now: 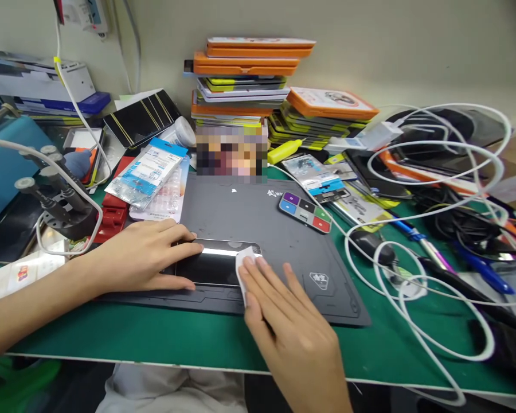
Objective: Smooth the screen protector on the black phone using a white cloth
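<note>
While the left hand [148,257] braces the dark phone [210,268] at its left end, the right hand [291,321] lays a white wipe [246,253] over its right end. Phone location: flat on the grey mat [241,209], towards its near edge, the mat itself lying on the green tabletop [176,330]. Left fingers: closed about the phone, thumb along the near edge, fingertips at the far edge. Right fingers: extended, nearly flat, bearing down on the wipe rather than clasping it.

Progress, as judged: wiping of the glass seems under way, not finished, since the wipe is on the surface and both hands are engaged. The exposed middle looks glossy and carries a bright band of reflection; a paler patch near the far edge could be glare or a smear, cannot tell which. The end beneath the wipe is hidden, so its condition is unverified, as is the strip near the left fingers. Likely left: that covered end, then removal of the wipe. Multicoloured case [306,210] lies apart on the mat, untouched
</note>
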`<action>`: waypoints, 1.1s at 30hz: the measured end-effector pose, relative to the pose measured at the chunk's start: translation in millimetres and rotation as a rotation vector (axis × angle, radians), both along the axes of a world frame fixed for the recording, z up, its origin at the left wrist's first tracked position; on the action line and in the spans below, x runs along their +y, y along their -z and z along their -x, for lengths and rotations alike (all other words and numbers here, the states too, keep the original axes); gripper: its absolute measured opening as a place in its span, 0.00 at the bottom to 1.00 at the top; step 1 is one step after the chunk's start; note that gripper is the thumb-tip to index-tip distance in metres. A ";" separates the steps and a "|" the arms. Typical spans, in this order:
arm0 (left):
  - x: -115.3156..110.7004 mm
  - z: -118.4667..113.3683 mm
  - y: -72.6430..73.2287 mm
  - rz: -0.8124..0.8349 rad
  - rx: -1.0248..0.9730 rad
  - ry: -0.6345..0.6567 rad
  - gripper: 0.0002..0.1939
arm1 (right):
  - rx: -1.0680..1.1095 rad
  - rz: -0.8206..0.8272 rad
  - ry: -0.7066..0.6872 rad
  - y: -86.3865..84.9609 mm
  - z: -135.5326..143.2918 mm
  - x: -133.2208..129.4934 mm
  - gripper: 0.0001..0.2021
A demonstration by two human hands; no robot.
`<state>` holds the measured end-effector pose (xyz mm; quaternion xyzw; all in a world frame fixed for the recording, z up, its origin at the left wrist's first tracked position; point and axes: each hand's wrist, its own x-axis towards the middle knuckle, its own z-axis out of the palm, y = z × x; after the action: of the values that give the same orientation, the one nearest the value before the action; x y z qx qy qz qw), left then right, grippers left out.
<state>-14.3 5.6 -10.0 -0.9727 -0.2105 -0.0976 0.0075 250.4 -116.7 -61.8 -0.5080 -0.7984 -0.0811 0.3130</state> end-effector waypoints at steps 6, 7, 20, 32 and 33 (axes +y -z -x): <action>-4.4 0.4 -2.4 -0.087 0.014 0.025 0.25 | 0.108 0.019 -0.023 6.3 -12.6 -2.6 0.21; -5.5 0.0 -3.3 -0.113 0.025 0.028 0.25 | 0.111 0.008 -0.010 6.7 -11.2 -3.3 0.22; -6.8 -2.7 -2.9 -0.147 -0.003 0.033 0.22 | 0.071 -0.037 0.102 6.5 -6.9 -4.8 0.17; -3.1 -3.3 -2.0 -0.190 -0.032 0.031 0.14 | -0.053 0.042 0.080 6.3 -7.1 13.7 0.27; -3.0 -3.2 -1.7 -0.182 -0.032 0.031 0.14 | -0.047 0.031 0.076 6.1 -6.3 8.8 0.26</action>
<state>-11.1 2.5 -8.4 -0.9694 -0.1859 -0.1319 0.0912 256.8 -107.9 -67.9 -0.5407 -0.7867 -0.0924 0.2831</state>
